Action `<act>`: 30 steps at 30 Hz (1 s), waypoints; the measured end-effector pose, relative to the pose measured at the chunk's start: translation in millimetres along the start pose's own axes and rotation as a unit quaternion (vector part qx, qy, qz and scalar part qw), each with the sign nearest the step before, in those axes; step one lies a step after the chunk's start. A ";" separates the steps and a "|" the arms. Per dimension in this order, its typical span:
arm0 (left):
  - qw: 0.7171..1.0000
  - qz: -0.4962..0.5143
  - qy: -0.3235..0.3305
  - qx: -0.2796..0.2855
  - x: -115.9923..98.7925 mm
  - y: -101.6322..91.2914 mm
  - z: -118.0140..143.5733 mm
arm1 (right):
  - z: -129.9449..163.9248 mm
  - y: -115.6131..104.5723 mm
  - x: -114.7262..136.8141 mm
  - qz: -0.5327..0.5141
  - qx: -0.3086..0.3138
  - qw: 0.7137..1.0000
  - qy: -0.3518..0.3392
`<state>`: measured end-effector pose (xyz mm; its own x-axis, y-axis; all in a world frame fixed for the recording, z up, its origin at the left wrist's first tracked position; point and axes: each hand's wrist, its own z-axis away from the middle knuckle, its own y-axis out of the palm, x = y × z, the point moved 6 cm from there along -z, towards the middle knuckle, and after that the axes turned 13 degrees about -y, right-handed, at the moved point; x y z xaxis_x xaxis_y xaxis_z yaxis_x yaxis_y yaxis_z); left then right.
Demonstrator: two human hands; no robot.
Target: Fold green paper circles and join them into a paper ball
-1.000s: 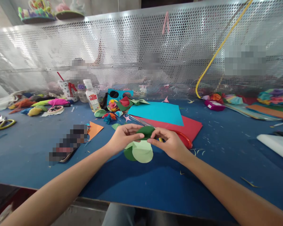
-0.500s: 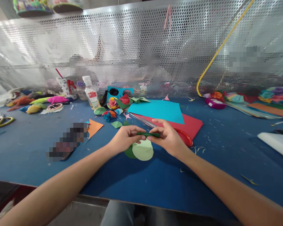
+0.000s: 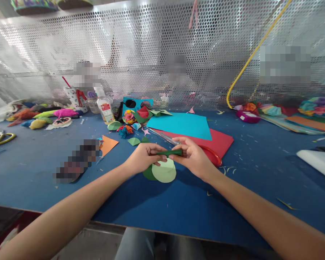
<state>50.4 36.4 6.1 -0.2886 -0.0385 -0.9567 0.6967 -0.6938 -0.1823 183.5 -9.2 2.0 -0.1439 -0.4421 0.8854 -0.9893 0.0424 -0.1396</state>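
Observation:
A narrow folded piece of dark green paper (image 3: 170, 152) is pinched between my two hands, raised a little over the table. My left hand (image 3: 144, 158) grips its left end, thumb below and fingers above. At the other end, my right hand (image 3: 191, 156) closes its thumb and fingers on it. Beneath the hands lie a pale green paper circle (image 3: 164, 173) and a darker green circle (image 3: 149, 174), partly covered by it. Behind my right hand rest scissors with red handles (image 3: 213, 156), their blades pointing away to the left.
Cyan paper (image 3: 182, 125) overlaps red paper (image 3: 223, 140) beyond my hands. A glue bottle (image 3: 105, 108), paper flowers (image 3: 124, 130) and green leaf shapes (image 3: 134, 141) stand or lie left of it. A perforated metal panel (image 3: 141, 47) borders the back of the blue table (image 3: 184, 213).
The folded green paper has tilted slightly, its right end a bit higher and showing more of its face. Both hands keep hold of it in nearly the same place.

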 end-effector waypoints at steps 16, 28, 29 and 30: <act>1.000 -0.020 -0.004 -0.002 0.4 0.8 -0.1 | -0.2 0.8 -1.3 0.022 0.022 1.000 0.008; 0.998 -0.036 0.035 0.024 1.9 3.3 0.9 | 4.9 7.6 1.2 0.039 0.058 0.998 -0.006; 0.999 -0.027 0.028 0.031 2.0 3.7 0.8 | 4.0 6.1 0.7 0.043 0.054 0.998 -0.005; 0.999 -0.016 0.017 0.037 2.0 4.0 0.6 | 3.0 4.6 -0.4 0.044 0.052 0.998 0.002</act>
<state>52.2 33.1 3.5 -0.2876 0.0084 -0.9577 0.6361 -0.7459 -0.1975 179.0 -11.6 -0.4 -0.2296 -0.4364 0.8700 -0.9652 -0.0130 -0.2613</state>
